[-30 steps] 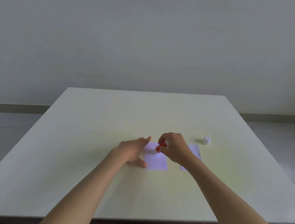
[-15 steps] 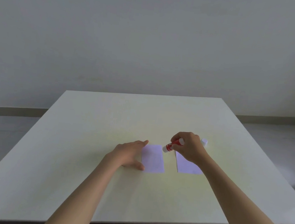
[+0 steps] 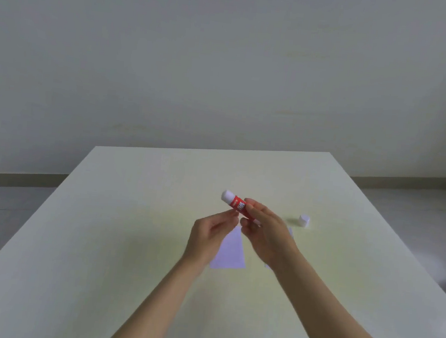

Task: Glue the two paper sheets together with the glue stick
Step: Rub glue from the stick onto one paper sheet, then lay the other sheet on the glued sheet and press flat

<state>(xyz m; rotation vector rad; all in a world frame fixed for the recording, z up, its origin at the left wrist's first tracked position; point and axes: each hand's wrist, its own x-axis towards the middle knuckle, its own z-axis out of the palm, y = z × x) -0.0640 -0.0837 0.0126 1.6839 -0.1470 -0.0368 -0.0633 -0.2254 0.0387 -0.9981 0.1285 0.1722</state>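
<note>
- Right now we hold the glue stick (image 3: 235, 206) in the air above the desk (image 3: 133, 214), our right hand (image 3: 263, 229) closed on its red barrel with thumb and fingers, its white end pointing toward 10 o'clock.
- Our left hand (image 3: 212, 237) is half open and empty, its fingertips right at the barrel's lower end; we cannot tell whether they touch it.
- One paper sheet (image 3: 230, 249) lies flat on the desk directly under our hands; the second sheet (image 3: 289, 232) is almost wholly hidden behind our right wrist, at 3 o'clock from the first.
- The white cap (image 3: 304, 220) stands alone on the desk, at 3 o'clock from the stick and well apart from it.
- We judge the step in hand to be handling the stick between both hands, perhaps winding the glue back or getting ready to cap it.
- To do it well, we should keep the right hand firm on the barrel, let the left fingers work only the base, and keep the sticky end clear of the desk and our skin.
- We should join the sheets soon, since glue stick dries quickly on paper.
- Compared with half a second ago, the stick has risen off the paper, and our left hand has left the first sheet's edge to meet it; the sheets and cap lie as they did.
</note>
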